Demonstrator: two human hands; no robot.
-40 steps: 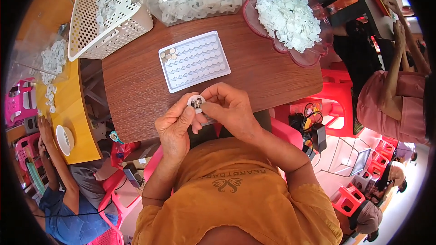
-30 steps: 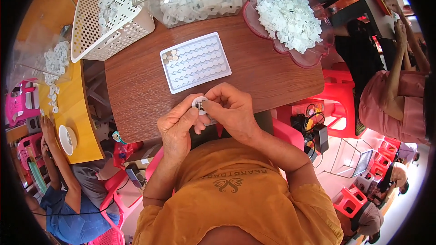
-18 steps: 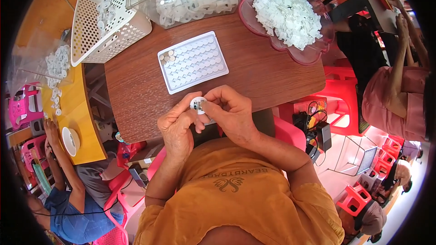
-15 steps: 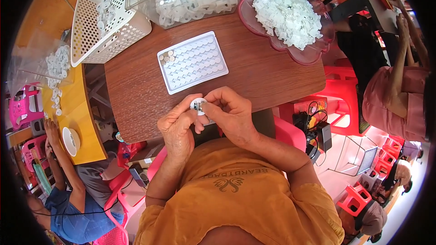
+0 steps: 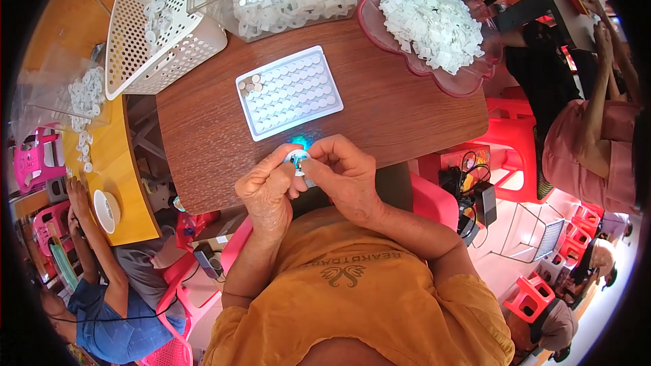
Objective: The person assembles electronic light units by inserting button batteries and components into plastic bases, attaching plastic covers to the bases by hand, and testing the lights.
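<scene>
A small round white light module [image 5: 296, 156] with a blue-green glow sits between my two hands, just off the table's front edge. My left hand [image 5: 266, 193] pinches its left side between thumb and fingers. From the right, my right hand [image 5: 349, 179] presses thumb and fingertips against the same piece, partly covering it. Beyond my hands lies a white tray [image 5: 298, 125] with rows of round pockets. Several silver button cells [image 5: 251, 85] rest in its left corner.
Behind the tray stand a white perforated basket [image 5: 186, 51], a clear bin [image 5: 298, 3] of white plastic parts and a pink scalloped bowl [image 5: 461, 83] heaped with small white pieces. A yellow table [image 5: 132, 183] with a white bowl [image 5: 106, 211] is at left. Other people sit on both sides.
The module in my hands now glows blue-green, and light falls on the table edge beyond it. My hands have barely moved.
</scene>
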